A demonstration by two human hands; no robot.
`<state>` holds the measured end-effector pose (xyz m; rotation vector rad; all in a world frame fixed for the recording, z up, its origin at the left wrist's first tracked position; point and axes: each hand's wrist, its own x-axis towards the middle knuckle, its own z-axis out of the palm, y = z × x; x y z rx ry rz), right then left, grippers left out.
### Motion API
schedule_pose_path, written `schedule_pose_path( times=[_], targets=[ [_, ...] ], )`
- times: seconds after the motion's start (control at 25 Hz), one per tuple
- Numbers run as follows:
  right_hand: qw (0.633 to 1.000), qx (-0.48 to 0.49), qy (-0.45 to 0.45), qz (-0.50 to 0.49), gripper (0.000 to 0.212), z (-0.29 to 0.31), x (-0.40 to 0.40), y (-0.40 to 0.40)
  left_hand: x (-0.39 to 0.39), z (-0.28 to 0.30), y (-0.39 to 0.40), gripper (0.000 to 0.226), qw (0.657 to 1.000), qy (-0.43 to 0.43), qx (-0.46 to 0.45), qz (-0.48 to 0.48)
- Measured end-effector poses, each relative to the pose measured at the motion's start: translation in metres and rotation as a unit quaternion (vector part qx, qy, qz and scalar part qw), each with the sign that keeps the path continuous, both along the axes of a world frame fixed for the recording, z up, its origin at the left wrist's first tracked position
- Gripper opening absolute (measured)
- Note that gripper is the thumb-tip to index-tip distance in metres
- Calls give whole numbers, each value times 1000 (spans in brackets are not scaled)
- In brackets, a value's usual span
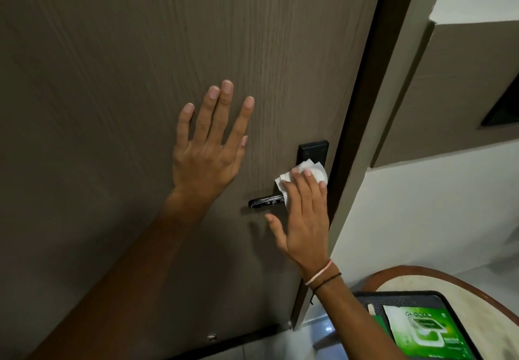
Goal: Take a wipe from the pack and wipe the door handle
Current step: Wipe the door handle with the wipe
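- Two hands are at the door (112, 64) in the head view, the only view supplied.
- Left hand (209, 146): palm flat against the door panel, up and left of the handle (265, 201). Its fingers (224, 107) are straight and spread, holding nothing.
- Right hand (304, 219): laid over the inner end of the handle, fingers extended side by side and pressing a wipe (311, 170) against the black lock plate (313, 149). The thumb sticks out to the left, below the lever, clear of it.
- Wipe: white, crumpled, showing above and to the left of the fingertips; it covers the lower part of the plate and the root of the lever.
- Handle: dark lever, level, its free end pointing left and uncovered.
- Right wrist carries two thin bands (321, 276), one pale, one dark.
- Pack (421, 331): green and white, lying flat on a dark tray (365, 300) on a round tabletop (398, 278) at lower right, well apart from both hands.
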<state>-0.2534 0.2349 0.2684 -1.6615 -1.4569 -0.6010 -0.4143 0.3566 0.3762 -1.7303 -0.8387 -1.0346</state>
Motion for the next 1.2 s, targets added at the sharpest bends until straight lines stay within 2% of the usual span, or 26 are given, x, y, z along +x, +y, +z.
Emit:
schedule_pose_path(
  times=[0.12, 0.32, 0.48, 0.56, 0.64, 0.72, 0.8, 0.92, 1.04, 1.12, 1.2],
  targets=[
    [1000, -3, 2, -30, 82, -16, -32, 14, 3, -6, 1, 67, 1000, -8, 2, 1],
    [1000, -1, -18, -22, 96, -34, -91, 32, 2, -6, 0, 68, 1000, -9, -2, 7],
    [996, 39, -73, 15, 93, -40, -36, 24, 3, -8, -1, 66, 1000, -14, 9, 13],
    [998, 49, -27, -21, 92, -35, 11, 18, 5, -10, -1, 66, 1000, -21, 10, 11],
    [996, 38, 81, -3, 94, -29, 32, 16, 5, -11, -1, 66, 1000, -24, 8, 13],
    [984, 44, 172, 31, 97, -27, 19, 19, 5, -12, -1, 66, 1000, -21, 4, 14],
    [979, 61, 196, 16, 98, -26, -5, 23, 5, -13, 0, 67, 1000, -18, 5, 19],
    [987, 60, 139, -45, 101, -33, -34, 22, 4, -14, 1, 65, 1000, -16, 5, 18],
    [997, 33, 60, -36, 107, -43, -53, 16, 3, -14, 2, 65, 1000, -18, 3, 20],
    [998, 38, 55, -12, 104, -43, -51, 13, 3, -14, 1, 64, 1000, -20, 1, 20],
    [993, 58, 98, 5, 100, -36, -36, 14, 3, -15, 1, 63, 999, -21, 4, 24]
  ],
)
